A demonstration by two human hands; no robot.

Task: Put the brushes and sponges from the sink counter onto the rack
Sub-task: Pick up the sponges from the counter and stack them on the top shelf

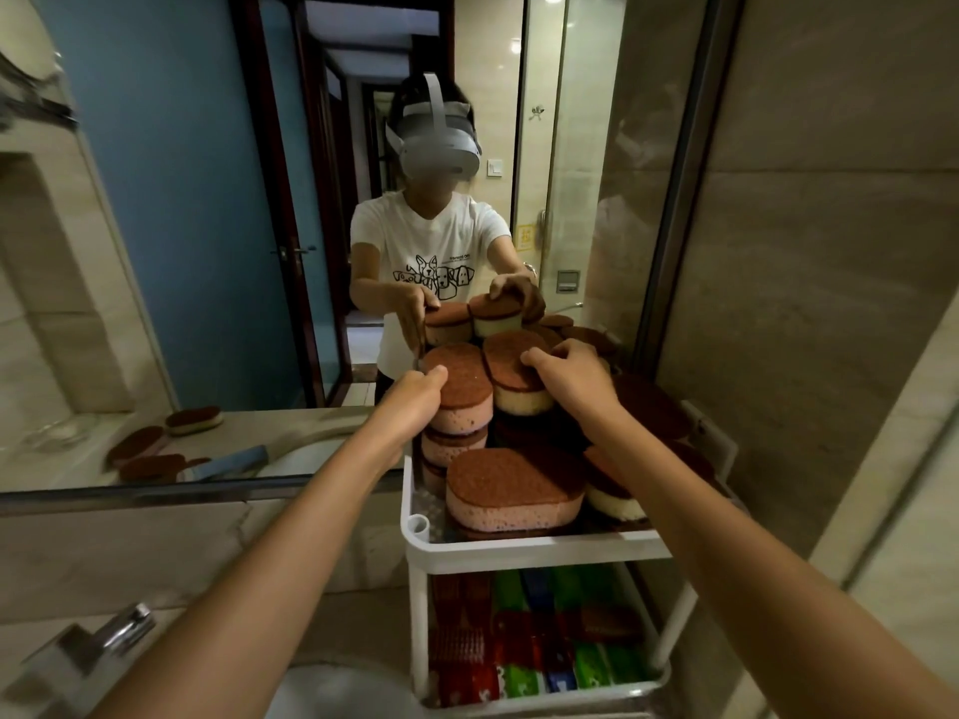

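Left hand [415, 391] grips pink sponge [459, 402] | right hand [571, 373] grips yellow sponge [519, 386] | white rack [519, 550], mirror [207, 251]

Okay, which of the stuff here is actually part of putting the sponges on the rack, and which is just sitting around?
Part of the job:
- pink sponge under left hand
- yellow sponge under right hand
- white rack

Just lying about:
- faucet
- mirror
- colourful packs on the lower shelf
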